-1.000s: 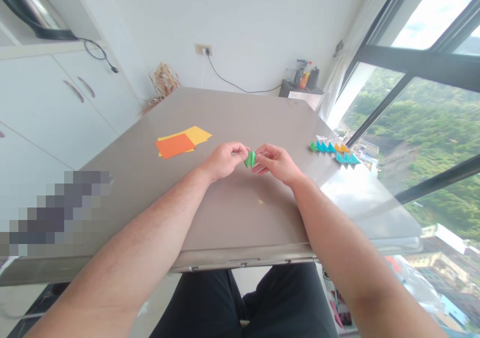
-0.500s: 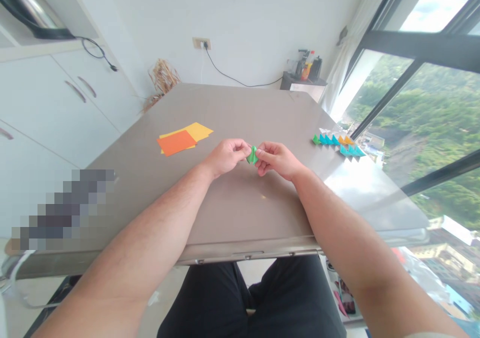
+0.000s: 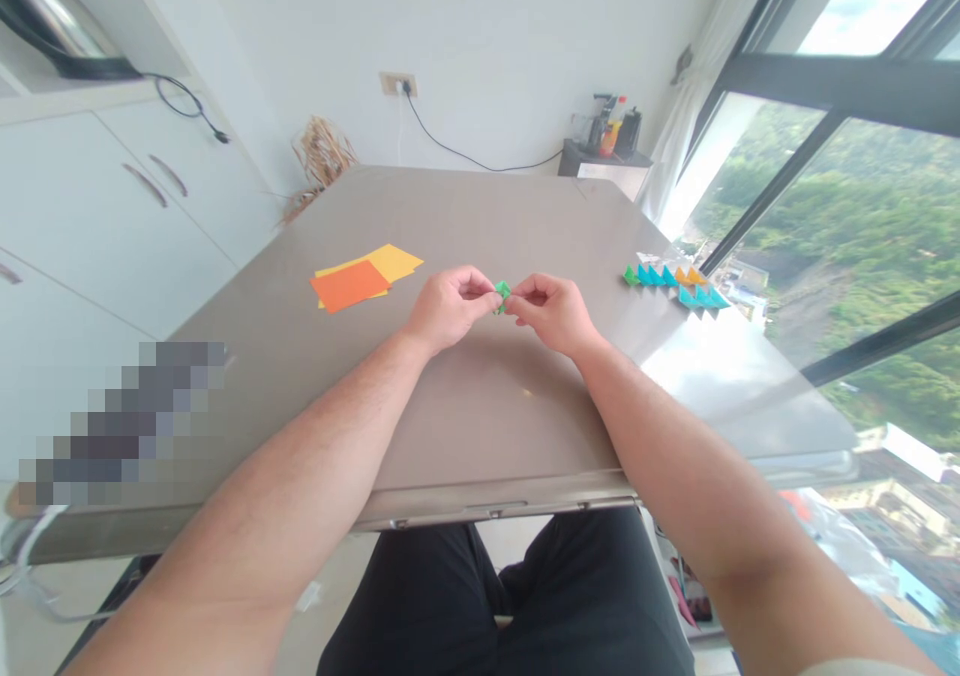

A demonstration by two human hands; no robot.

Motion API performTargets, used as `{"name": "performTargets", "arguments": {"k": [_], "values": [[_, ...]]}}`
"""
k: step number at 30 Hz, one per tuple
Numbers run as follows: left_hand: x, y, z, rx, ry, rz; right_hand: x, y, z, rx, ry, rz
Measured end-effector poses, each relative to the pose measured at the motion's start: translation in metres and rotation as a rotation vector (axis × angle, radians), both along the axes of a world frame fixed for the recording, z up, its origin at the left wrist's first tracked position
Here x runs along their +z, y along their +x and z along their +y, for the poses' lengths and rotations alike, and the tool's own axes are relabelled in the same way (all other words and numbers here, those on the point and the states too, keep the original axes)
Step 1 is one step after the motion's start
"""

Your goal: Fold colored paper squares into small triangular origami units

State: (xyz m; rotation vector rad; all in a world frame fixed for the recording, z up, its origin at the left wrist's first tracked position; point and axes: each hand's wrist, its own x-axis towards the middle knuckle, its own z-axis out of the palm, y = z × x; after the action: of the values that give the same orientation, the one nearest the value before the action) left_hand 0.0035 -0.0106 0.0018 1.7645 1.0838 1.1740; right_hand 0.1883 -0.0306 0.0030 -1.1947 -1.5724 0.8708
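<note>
Left grip (image 3: 446, 308) and right grip (image 3: 553, 310) both pinch green paper (image 3: 502, 288) over the middle of a glossy brown desk (image 3: 480, 216). Sheets (image 3: 350, 286) lie left, folded pieces (image 3: 667, 276) right, near the window (image 3: 810, 196); beyond, a white wall (image 3: 480, 36) bears a socket (image 3: 398, 83).

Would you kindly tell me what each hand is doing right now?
Left hand: closed, pinching the green paper from the left.
Right hand: closed, pinching the same green paper from the right.
</note>
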Motion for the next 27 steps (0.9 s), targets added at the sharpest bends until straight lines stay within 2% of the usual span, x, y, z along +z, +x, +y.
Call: {"name": "performTargets", "arguments": {"k": [5,12,19,27], "values": [[0.002,0.007,-0.005,0.041,0.054,-0.104,-0.003,-0.002,0.001,-0.048,0.091,0.047],[-0.002,0.011,-0.005,0.101,0.069,-0.118,-0.005,-0.008,0.002,-0.005,0.086,0.177],[-0.002,0.014,-0.009,0.019,-0.021,-0.209,-0.004,-0.009,0.001,-0.007,0.08,0.144],[-0.002,0.016,-0.008,0.026,-0.011,-0.229,-0.001,-0.011,-0.004,0.002,0.128,0.106]]}}
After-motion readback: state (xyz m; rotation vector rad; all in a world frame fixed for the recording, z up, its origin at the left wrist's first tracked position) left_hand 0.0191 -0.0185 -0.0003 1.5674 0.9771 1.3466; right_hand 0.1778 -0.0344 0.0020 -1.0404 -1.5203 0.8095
